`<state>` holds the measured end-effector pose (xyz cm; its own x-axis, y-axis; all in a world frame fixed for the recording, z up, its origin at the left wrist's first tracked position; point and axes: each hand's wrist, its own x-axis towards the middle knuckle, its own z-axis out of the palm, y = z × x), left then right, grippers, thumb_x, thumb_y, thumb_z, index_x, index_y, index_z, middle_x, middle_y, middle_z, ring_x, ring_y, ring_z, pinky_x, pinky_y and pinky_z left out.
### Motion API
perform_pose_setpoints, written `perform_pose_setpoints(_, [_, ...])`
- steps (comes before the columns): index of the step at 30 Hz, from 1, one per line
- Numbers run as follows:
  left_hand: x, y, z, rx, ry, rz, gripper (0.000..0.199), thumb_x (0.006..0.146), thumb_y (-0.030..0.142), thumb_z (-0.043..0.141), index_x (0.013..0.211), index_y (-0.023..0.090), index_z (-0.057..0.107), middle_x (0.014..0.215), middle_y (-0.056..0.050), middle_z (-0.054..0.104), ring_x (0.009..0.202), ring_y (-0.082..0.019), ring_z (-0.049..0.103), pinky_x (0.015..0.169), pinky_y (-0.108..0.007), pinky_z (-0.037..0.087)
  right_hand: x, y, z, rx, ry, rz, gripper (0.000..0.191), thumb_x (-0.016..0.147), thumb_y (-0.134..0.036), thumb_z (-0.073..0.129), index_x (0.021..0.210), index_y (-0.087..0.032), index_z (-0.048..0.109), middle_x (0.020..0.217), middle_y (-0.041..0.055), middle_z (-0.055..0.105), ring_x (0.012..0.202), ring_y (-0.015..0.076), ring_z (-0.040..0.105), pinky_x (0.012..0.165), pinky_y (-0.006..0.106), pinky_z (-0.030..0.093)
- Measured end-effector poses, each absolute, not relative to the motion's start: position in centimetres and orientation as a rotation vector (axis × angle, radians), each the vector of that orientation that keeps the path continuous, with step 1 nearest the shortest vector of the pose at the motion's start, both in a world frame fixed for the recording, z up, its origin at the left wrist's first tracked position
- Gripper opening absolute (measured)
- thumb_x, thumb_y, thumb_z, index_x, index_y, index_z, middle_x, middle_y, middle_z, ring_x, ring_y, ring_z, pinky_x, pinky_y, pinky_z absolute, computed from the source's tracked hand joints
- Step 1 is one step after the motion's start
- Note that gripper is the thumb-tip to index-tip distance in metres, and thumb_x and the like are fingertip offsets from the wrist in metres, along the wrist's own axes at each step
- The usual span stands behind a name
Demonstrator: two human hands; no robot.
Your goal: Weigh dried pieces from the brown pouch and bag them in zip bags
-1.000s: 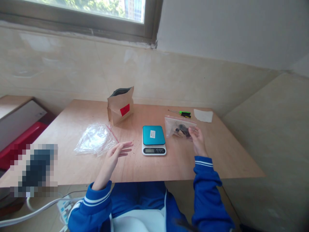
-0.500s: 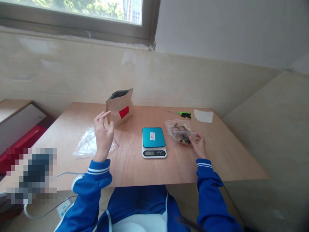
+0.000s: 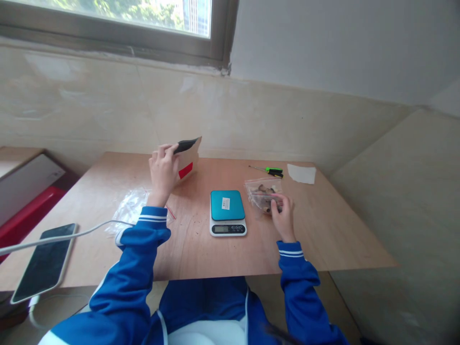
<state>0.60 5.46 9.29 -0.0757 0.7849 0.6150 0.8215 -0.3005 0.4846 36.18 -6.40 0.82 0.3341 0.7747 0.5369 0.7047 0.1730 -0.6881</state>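
Observation:
My left hand (image 3: 164, 171) is closed on the near-left top edge of a brown paper pouch (image 3: 191, 155) with a red label and a dark inside. The pouch stands at the back of the table, its mouth partly open. My right hand (image 3: 283, 215) pinches the top of a clear zip bag that lies on or against another zip bag (image 3: 253, 191). Brown dried pieces, perhaps mushrooms, show through the plastic; the fingers cover part of them. Between my hands sits a kitchen scale (image 3: 227, 211) with a teal plate and a white sticker, nothing else on it.
Crumpled clear plastic bags (image 3: 129, 211) lie beneath my left forearm. A phone (image 3: 45, 263) with a white cable (image 3: 89, 231) rests at the left edge. Screwdrivers (image 3: 271, 171) and a white paper piece (image 3: 301, 174) lie at the back right. Dark crumbs dot the table (image 3: 196, 254).
My left hand has gone from open beside the pouch to gripping its top edge, and the pouch mouth has narrowed. My right hand has moved left with the zip bag.

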Motion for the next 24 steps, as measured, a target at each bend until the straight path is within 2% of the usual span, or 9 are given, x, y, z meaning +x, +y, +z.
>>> perform_pose_setpoints(4, [0.7, 3.2, 8.2, -2.173, -1.691, -1.377, 0.027, 0.094, 0.022, 0.051, 0.111, 0.026, 0.071, 0.109, -0.009, 0.06, 0.099, -0.026, 0.058, 0.092, -0.043, 0.046, 31.6, -6.2, 5.1, -1.351, -1.587, 0.181, 0.021, 0.096, -0.034, 0.045, 0.101, -0.023, 0.062, 0.105, 0.0098, 0.064, 0.109, 0.0249, 0.057, 0.101, 0.045, 0.045])
perform_pose_setpoints(7, [0.6, 0.7, 7.0, -2.211, -1.672, -1.379, 0.02, 0.094, 0.025, 0.054, 0.095, 0.028, 0.074, 0.112, -0.007, 0.058, 0.099, -0.024, 0.059, 0.093, -0.044, 0.046, 28.1, -6.3, 7.8, -1.207, -1.705, 0.273, 0.022, 0.098, -0.027, 0.043, 0.102, -0.023, 0.064, 0.109, 0.0084, 0.065, 0.111, 0.0226, 0.059, 0.102, 0.042, 0.046])
perform_pose_setpoints(11, [0.4, -2.6, 5.1, -2.339, -1.628, -1.435, 0.024, 0.096, 0.025, 0.05, 0.096, 0.027, 0.074, 0.124, -0.007, 0.053, 0.111, -0.025, 0.058, 0.098, -0.047, 0.047, 23.6, -5.9, 10.0, -0.983, -1.919, 0.4, 0.028, 0.098, -0.014, 0.039, 0.107, -0.022, 0.065, 0.11, 0.0079, 0.067, 0.11, 0.0194, 0.06, 0.1, 0.036, 0.047])
perform_pose_setpoints(15, [0.6, -4.8, 3.6, -2.365, -1.624, -1.474, 0.026, 0.097, 0.025, 0.047, 0.102, 0.026, 0.073, 0.128, -0.01, 0.05, 0.127, -0.028, 0.051, 0.107, -0.052, 0.042, 20.2, -4.4, 10.5, -0.895, -2.227, 0.409, 0.035, 0.091, -0.001, 0.037, 0.105, -0.017, 0.065, 0.11, 0.0096, 0.068, 0.114, 0.0199, 0.059, 0.103, 0.036, 0.046])
perform_pose_setpoints(19, [1.0, -6.0, 2.6, -2.249, -1.691, -1.597, 0.025, 0.097, 0.022, 0.048, 0.099, 0.025, 0.072, 0.133, -0.01, 0.047, 0.135, -0.029, 0.044, 0.115, -0.056, 0.034, 17.9, -3.2, 10.2, -1.106, -2.517, 0.42, 0.034, 0.089, 0.003, 0.041, 0.108, -0.011, 0.064, 0.117, 0.0147, 0.068, 0.115, 0.023, 0.062, 0.104, 0.037, 0.047])
perform_pose_setpoints(24, [1.0, -6.8, 2.1, -2.36, -1.67, -1.626, 0.026, 0.097, 0.022, 0.047, 0.095, 0.026, 0.073, 0.139, -0.008, 0.044, 0.137, -0.028, 0.042, 0.11, -0.053, 0.042, 16.5, -1.7, 9.7, -1.293, -2.456, 0.453, 0.031, 0.088, 0.004, 0.042, 0.11, -0.004, 0.062, 0.113, 0.0225, 0.068, 0.11, 0.0302, 0.065, 0.098, 0.045, 0.05])
